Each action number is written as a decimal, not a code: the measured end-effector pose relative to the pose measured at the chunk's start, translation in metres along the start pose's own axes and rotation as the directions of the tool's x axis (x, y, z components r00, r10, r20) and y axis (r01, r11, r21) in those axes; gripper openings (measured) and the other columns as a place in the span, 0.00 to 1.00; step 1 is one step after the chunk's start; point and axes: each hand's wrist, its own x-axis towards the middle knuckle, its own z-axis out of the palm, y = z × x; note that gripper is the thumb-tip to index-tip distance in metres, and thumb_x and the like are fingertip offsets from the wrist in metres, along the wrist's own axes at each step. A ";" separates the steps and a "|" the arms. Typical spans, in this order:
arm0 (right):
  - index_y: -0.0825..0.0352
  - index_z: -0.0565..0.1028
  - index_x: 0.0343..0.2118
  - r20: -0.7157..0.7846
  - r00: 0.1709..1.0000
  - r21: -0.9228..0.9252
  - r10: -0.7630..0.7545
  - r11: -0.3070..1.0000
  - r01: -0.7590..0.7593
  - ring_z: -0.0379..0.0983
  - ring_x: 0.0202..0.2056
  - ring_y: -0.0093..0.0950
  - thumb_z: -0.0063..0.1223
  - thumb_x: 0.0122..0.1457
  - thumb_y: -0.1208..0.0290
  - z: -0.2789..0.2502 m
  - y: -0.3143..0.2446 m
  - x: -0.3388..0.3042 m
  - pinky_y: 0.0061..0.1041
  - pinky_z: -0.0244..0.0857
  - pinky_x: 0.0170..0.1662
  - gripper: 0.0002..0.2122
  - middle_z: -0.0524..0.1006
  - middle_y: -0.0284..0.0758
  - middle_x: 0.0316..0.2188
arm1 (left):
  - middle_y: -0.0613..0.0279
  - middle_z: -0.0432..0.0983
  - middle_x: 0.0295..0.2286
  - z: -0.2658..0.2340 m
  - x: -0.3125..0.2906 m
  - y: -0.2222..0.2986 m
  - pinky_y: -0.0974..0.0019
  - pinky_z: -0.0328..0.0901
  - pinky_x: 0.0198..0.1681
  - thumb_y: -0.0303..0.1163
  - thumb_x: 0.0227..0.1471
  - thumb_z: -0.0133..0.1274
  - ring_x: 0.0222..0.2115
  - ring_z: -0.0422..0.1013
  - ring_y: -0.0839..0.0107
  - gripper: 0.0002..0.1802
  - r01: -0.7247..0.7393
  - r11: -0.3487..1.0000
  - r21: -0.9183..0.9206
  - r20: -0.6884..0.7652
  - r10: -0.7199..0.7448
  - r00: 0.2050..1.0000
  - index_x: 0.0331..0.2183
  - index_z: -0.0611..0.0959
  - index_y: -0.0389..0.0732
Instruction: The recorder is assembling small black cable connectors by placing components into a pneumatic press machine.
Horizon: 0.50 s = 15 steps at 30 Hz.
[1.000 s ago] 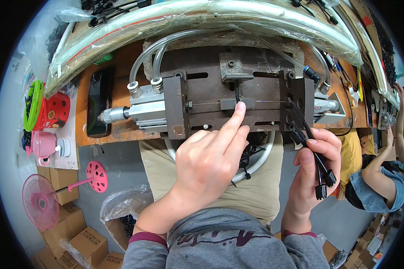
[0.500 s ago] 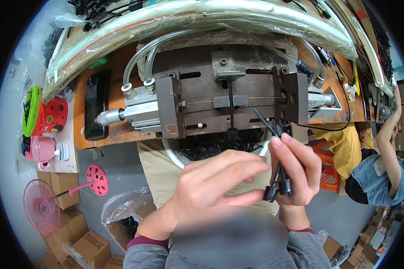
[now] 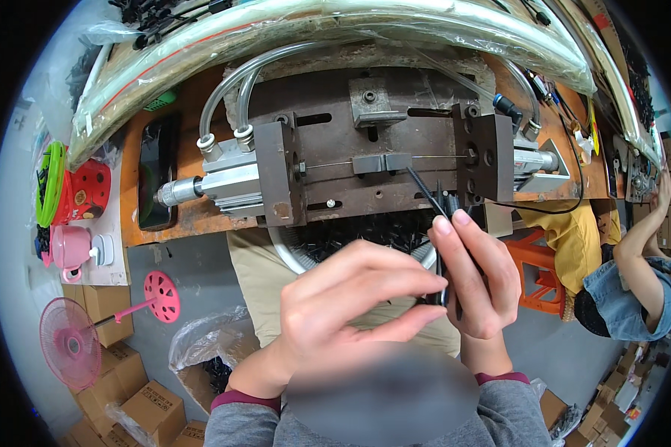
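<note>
My right hand (image 3: 477,276) is closed around several thin black rods (image 3: 423,190), one with a ribbed tip pointing up and left toward the metal clamping fixture (image 3: 373,197). Thumb and fingers of my left hand (image 3: 358,298) close on the dark lower end of a black rod, just left of my right hand; part of that end is hidden. Midway along the fixture, two small grey jaw blocks (image 3: 381,163) sit with no rod between them. Below its front edge, a white tub (image 3: 298,257) on my lap holds many black pieces.
Metal cylinders (image 3: 235,186) with clear hoses flank the fixture. A phone (image 3: 156,175) lies on the bench's left. Plastic-wrapped lengths (image 3: 335,26) run along the back. Left are a pink fan (image 3: 71,343) and cardboard boxes (image 3: 153,410). Another person (image 3: 637,287) sits at right.
The black rod that stood between the jaw blocks is gone from there. My right hand has shifted slightly left and down, and my left fingers have closed on a rod's lower end.
</note>
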 end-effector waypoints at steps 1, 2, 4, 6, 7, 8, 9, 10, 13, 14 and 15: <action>0.76 0.82 0.39 -0.010 1.000 -0.007 0.007 1.000 -0.007 0.79 0.32 0.32 0.63 0.40 0.83 -0.001 0.001 0.001 0.23 0.75 0.32 0.18 0.78 0.46 0.41 | 0.58 0.79 0.30 -0.001 0.000 0.003 0.69 0.70 0.33 0.22 0.34 0.72 0.28 0.76 0.70 0.20 0.031 0.999 -0.008 -0.020 -0.032 0.999 0.35 0.86 0.36; 0.75 0.82 0.39 -0.020 1.000 -0.013 0.014 1.000 -0.015 0.79 0.32 0.32 0.63 0.41 0.83 -0.002 0.002 0.001 0.24 0.75 0.32 0.18 0.78 0.46 0.41 | 0.59 0.77 0.31 -0.003 0.001 0.007 0.70 0.69 0.31 0.21 0.36 0.70 0.28 0.75 0.72 0.21 0.057 0.998 0.012 -0.034 -0.057 0.998 0.38 0.86 0.36; 0.75 0.82 0.39 -0.046 0.997 -0.025 0.062 0.998 -0.063 0.79 0.32 0.32 0.63 0.43 0.84 -0.004 0.003 0.001 0.24 0.75 0.32 0.16 0.78 0.45 0.41 | 0.57 0.76 0.34 -0.006 0.001 0.006 0.71 0.69 0.32 0.20 0.37 0.69 0.29 0.75 0.72 0.21 0.015 0.985 0.170 -0.041 -0.008 0.999 0.39 0.86 0.35; 0.72 0.81 0.41 -0.079 0.983 -0.011 0.168 0.985 -0.170 0.79 0.35 0.32 0.65 0.46 0.85 -0.008 0.002 -0.001 0.25 0.74 0.35 0.16 0.79 0.42 0.40 | 0.52 0.74 0.42 -0.001 -0.003 0.000 0.69 0.71 0.34 0.17 0.40 0.65 0.33 0.75 0.71 0.21 -0.010 0.966 0.259 -0.057 0.026 0.998 0.42 0.85 0.34; 0.70 0.81 0.42 -0.098 0.970 0.006 0.224 0.975 -0.224 0.78 0.36 0.32 0.65 0.46 0.86 -0.009 0.002 -0.001 0.25 0.74 0.37 0.17 0.79 0.41 0.40 | 0.51 0.73 0.44 0.002 -0.005 -0.006 0.68 0.71 0.34 0.16 0.40 0.64 0.34 0.76 0.70 0.22 -0.011 0.954 0.299 -0.057 0.029 0.998 0.42 0.84 0.33; 0.68 0.81 0.41 -0.119 0.962 -0.020 0.244 0.969 -0.248 0.78 0.37 0.31 0.67 0.47 0.85 -0.010 0.003 0.001 0.24 0.73 0.39 0.16 0.79 0.40 0.40 | 0.49 0.72 0.46 0.005 -0.006 -0.013 0.67 0.72 0.34 0.15 0.40 0.63 0.35 0.76 0.69 0.22 -0.011 0.941 0.338 -0.057 0.032 0.998 0.42 0.84 0.32; 0.67 0.81 0.39 -0.140 0.953 -0.046 0.267 0.960 -0.276 0.78 0.37 0.30 0.68 0.47 0.83 -0.012 0.004 0.002 0.23 0.72 0.40 0.15 0.80 0.39 0.40 | 0.48 0.71 0.48 0.007 -0.005 -0.019 0.66 0.72 0.35 0.14 0.40 0.62 0.36 0.76 0.67 0.22 -0.016 0.928 0.372 -0.052 0.038 0.998 0.42 0.83 0.32; 0.67 0.81 0.39 -0.157 0.943 -0.023 0.295 0.953 -0.302 0.78 0.37 0.30 0.68 0.47 0.83 -0.012 0.005 0.000 0.24 0.72 0.40 0.14 0.80 0.39 0.40 | 0.46 0.72 0.52 0.007 -0.005 -0.027 0.66 0.72 0.34 0.16 0.41 0.62 0.36 0.78 0.65 0.20 -0.037 0.897 0.440 -0.031 0.057 0.998 0.41 0.83 0.32; 0.67 0.80 0.38 -0.150 0.929 0.015 0.339 0.940 -0.340 0.77 0.38 0.30 0.68 0.47 0.82 -0.014 0.004 -0.006 0.24 0.72 0.41 0.14 0.80 0.39 0.40 | 0.48 0.75 0.50 0.004 0.001 -0.032 0.68 0.72 0.32 0.20 0.42 0.63 0.32 0.78 0.66 0.17 -0.165 0.735 0.658 0.089 0.142 0.986 0.39 0.83 0.32; 0.66 0.80 0.38 -0.139 0.928 0.022 0.347 0.938 -0.347 0.77 0.38 0.30 0.68 0.47 0.82 -0.015 0.003 -0.007 0.24 0.72 0.42 0.13 0.80 0.39 0.40 | 0.50 0.76 0.49 0.004 0.003 -0.032 0.68 0.71 0.32 0.21 0.43 0.63 0.30 0.78 0.67 0.16 -0.178 0.704 0.688 0.108 0.143 0.984 0.38 0.83 0.33; 0.67 0.80 0.38 -0.132 0.927 0.016 0.352 0.935 -0.353 0.77 0.38 0.30 0.67 0.48 0.83 -0.016 0.002 -0.007 0.24 0.72 0.42 0.14 0.80 0.39 0.40 | 0.51 0.77 0.48 0.003 0.006 -0.030 0.69 0.71 0.31 0.23 0.43 0.63 0.29 0.78 0.67 0.15 -0.191 0.669 0.718 0.127 0.144 0.981 0.38 0.84 0.34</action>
